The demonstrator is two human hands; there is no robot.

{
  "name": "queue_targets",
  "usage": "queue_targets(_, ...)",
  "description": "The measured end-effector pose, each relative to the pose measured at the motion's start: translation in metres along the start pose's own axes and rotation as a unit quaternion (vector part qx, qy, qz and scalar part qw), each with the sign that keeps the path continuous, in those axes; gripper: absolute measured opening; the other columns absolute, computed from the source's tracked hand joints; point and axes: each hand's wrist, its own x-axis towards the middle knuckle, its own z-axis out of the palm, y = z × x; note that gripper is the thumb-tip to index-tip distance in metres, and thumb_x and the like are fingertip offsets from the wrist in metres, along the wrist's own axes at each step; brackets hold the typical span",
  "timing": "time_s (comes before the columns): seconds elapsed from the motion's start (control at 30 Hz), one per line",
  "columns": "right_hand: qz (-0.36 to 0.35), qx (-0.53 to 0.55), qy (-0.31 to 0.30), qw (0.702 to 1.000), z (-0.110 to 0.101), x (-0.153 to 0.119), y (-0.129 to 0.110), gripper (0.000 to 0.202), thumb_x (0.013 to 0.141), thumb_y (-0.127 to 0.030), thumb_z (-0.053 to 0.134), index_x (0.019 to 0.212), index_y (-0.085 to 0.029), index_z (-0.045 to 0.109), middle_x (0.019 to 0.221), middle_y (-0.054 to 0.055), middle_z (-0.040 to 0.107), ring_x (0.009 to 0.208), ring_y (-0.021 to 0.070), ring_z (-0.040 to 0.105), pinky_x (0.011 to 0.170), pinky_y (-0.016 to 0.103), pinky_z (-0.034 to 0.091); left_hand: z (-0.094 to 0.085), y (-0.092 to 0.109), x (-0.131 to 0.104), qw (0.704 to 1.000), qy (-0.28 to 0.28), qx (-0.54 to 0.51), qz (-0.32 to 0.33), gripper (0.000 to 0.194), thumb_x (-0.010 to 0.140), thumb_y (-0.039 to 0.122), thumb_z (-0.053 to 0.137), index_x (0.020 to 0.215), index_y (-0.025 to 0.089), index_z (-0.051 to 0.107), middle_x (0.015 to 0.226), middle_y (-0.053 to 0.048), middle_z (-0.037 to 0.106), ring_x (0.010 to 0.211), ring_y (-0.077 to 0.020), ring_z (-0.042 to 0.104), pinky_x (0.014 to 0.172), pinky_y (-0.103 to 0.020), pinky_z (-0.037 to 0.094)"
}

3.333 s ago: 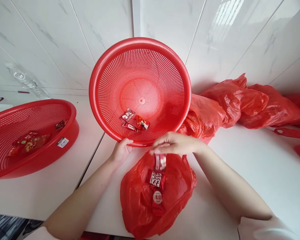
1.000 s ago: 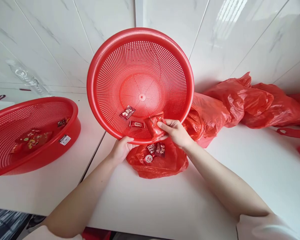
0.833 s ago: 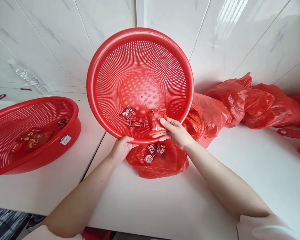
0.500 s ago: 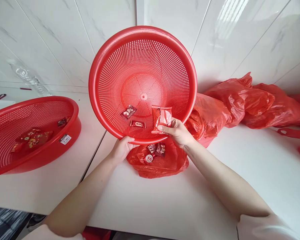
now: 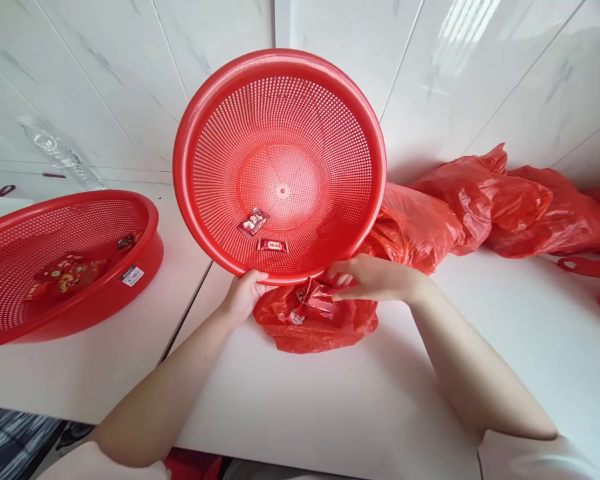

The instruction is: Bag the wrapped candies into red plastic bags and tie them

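Note:
My left hand [image 5: 243, 295] grips the front rim of a red plastic colander [image 5: 347, 220], which is tilted so its inside faces me. A dark red packet [image 5: 253, 222] and a smaller red wrapped snack [image 5: 273, 245] lie inside, toward the front. Just below the rim, my right hand [image 5: 363, 279] reaches over an open red plastic bag [image 5: 300, 339], its fingers closed on a shiny red snack packet [image 5: 321, 297] at the bag's mouth. Part of that packet is hidden by the fingers. Another small wrapped item [image 5: 297, 317] shows in the bag.
To the left stands a second red colander [image 5: 147, 247] holding several wrapped items [image 5: 70, 273]. Filled red plastic bags [image 5: 480, 197] line the wall on the right. A clear plastic bottle [image 5: 63, 159] lies at the back left. A seam [image 5: 187, 313] runs across the white tabletop.
My right hand has moved the red packet from inside the colander down over the front rim to the bag. The colander has shifted slightly left; my left hand stays on its rim.

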Motion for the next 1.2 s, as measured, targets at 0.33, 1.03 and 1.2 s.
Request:
queue_targets(0.33, -0.096, -0.140, 0.190, 0.967, 0.054, 0.033, -0.011, 0.076, 0.094, -0.056, 0.047, 0.154, -0.016, 0.022, 0.160, 0.019, 0.021, 0.150, 0.0317, 0.014, 0.117, 0.059, 0.022, 0.007, -0.013, -0.012, 0.997, 0.012, 0.073, -0.027, 0.027, 0.075, 0.020, 0.062, 0.099, 0.012, 0.073, 0.101, -0.010, 0.075, 0.101, -0.0321, 0.069, 0.091, -0.046, 0.054)
queue_targets(1.03, -0.072, 0.323, 0.275, 0.903, 0.052, 0.040, -0.009, 0.053, 0.074, -0.025, 0.074, 0.123, -0.015, 0.059, 0.094, 0.004, 0.063, 0.089, 0.0160, 0.063, 0.091, 0.037, 0.054, 0.000, 0.001, -0.001, 1.000, -0.019, -0.008, -0.013, 0.039, 0.076, 0.017, 0.055, 0.110, 0.007, 0.070, 0.111, -0.015, 0.073, 0.116, -0.0346, 0.062, 0.104, -0.052, 0.045)
queue_targets(1.2, -0.070, 0.214, 0.294, 0.929, 0.047, 0.034, -0.011, 0.052, 0.077, -0.022, 0.069, 0.127, -0.013, 0.061, 0.092, 0.004, 0.064, 0.084, 0.0153, 0.063, 0.088, 0.034, 0.054, 0.000, 0.000, -0.001, 1.000, -0.019, -0.013, 0.016, 0.035, 0.076, 0.015, 0.056, 0.108, 0.009, 0.070, 0.115, -0.014, 0.072, 0.118, -0.0336, 0.061, 0.104, -0.051, 0.046)
